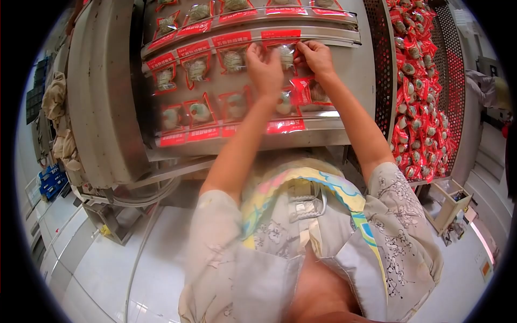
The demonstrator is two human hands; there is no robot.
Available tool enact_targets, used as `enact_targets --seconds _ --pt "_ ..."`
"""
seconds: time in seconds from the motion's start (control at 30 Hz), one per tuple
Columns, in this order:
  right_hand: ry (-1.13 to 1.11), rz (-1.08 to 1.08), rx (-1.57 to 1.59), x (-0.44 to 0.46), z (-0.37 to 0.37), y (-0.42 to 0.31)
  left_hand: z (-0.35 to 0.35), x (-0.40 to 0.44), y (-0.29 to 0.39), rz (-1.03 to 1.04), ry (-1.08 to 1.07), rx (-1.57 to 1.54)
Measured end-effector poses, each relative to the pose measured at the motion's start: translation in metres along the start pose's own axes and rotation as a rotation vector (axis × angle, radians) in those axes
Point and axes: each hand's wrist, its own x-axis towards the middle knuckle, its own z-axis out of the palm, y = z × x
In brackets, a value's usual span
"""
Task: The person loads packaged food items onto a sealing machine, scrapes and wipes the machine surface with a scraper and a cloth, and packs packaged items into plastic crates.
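A red and clear packet (286, 56) with a round greenish item inside lies in the upper row of the metal tray, between my two hands. My left hand (265, 70) is closed at its left edge, slightly blurred. On its right edge, the fingers of my right hand (318, 56) are pinched together. Similar packets, such as one with a striped item (233, 60), line the row to the left. Below is a second row with paler items, including one packet (200, 111); a tilted red packet (315, 92) lies at its right end.
Metal bars (344, 35) run across the tray, with more packets beyond them. On the right, a perforated metal bin (449, 59) holds a heap of red packets (414, 107). A steel housing (102, 97) stands on the left. Blue bins (51, 181) sit at the far left.
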Motion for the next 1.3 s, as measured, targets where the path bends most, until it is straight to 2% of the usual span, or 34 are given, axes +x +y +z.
enact_targets --seconds 0.07,0.13,0.17,0.23,0.3,0.43,0.57,0.67,0.73,0.83,0.87,0.97,1.07,1.17,1.3 --pt "-0.029 0.076 0.125 -0.009 0.002 -0.008 -0.007 -0.014 0.028 0.289 -0.036 0.315" --pt "0.018 -0.009 0.029 -0.013 0.001 -0.013 -0.014 -0.018 0.042 0.567 -0.14 0.662" --pt "0.04 -0.051 -0.019 -0.014 -0.001 -0.013 -0.016 -0.015 0.039 0.597 -0.228 0.687" --pt "0.166 -0.364 -0.466 -0.015 0.003 -0.027 -0.021 -0.006 0.026 0.657 -0.405 0.738" --pt "0.343 -0.719 -0.936 -0.016 0.013 -0.044 -0.023 -0.001 0.023 0.673 -0.399 0.755" --pt "0.241 -0.714 -1.065 0.016 0.026 -0.043 -0.026 0.002 0.024 0.672 -0.359 0.797" --pt "0.306 -0.744 -0.849 0.002 0.021 -0.046 -0.026 0.003 0.022 0.685 -0.346 0.809" --pt "0.069 -0.737 -0.794 -0.035 -0.017 -0.042 -0.03 0.002 0.024 0.671 -0.394 0.781" --pt "-0.228 -0.717 -0.808 -0.054 -0.049 -0.025 -0.03 0.002 0.027 0.672 -0.404 0.757" --pt "-0.345 -0.656 -0.896 -0.08 -0.062 -0.027 -0.025 0.01 0.036 0.738 -0.35 0.671" --pt "-0.349 -0.578 -0.905 -0.084 -0.062 -0.033 -0.022 0.015 0.041 0.771 -0.324 0.631" --pt "-0.37 -0.687 -1.056 -0.08 -0.075 -0.031 -0.003 0.05 0.042 0.862 -0.255 0.652" --pt "-0.209 -0.357 -0.691 -0.083 -0.087 -0.018 0.004 0.088 0.028 0.746 -0.492 0.769" --pt "-0.069 -0.109 -0.216 -0.072 -0.103 -0.004 0.013 0.09 0.025 0.709 -0.382 0.708" --pt "0.044 -0.051 -0.05 -0.065 -0.109 -0.009 0.015 0.049 0.048 0.975 -0.225 0.616"
